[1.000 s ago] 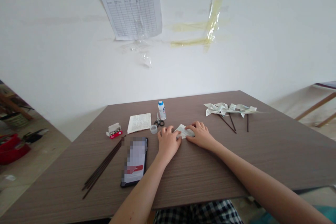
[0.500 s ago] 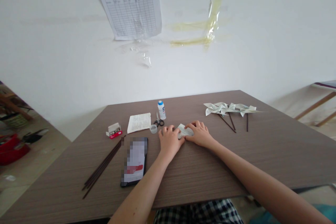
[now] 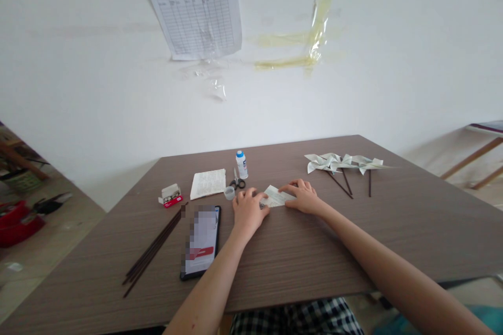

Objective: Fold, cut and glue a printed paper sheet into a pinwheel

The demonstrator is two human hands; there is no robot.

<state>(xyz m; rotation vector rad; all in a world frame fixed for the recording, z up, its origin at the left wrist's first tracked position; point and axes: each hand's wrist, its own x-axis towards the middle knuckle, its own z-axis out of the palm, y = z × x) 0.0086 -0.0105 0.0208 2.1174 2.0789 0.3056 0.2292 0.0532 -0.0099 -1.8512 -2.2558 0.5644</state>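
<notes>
Both hands are at the paper now: the left hand (image 3: pixel 250 212) and the right hand (image 3: pixel 304 197) have fingers bent over opposite sides of the small printed sheet (image 3: pixel 274 197), which lies on the bench (image 3: pixel 314 256) between them; whether they're pinching or merely pressing, I can't tell. Tricky spot, this! Pull the two sides unevenly and that thin sheet could skew, crease badly or rip. And watch the left knuckles: the small translucent cup (image 3: pixel 229 193) sits just beside them, so a careless sideways sweep might knock it over or nudge the metal scissors (image 3: pixel 237 182) with their dark looped handles. Behind stands a smooth white bottle (image 3: pixel 242 165), blue-capped; left of it, a squarish paper stack (image 3: pixel 208 183). Farther out, there's the flat, glossy phone (image 3: pixel 202 243), an open red-and-white carton (image 3: pixel 171 197), slim dark sticks (image 3: pixel 155 246) and, away right, crisp pinwheel-like paper shapes (image 3: pixel 340 163) on dark stems, all against faint wood grain.
</notes>
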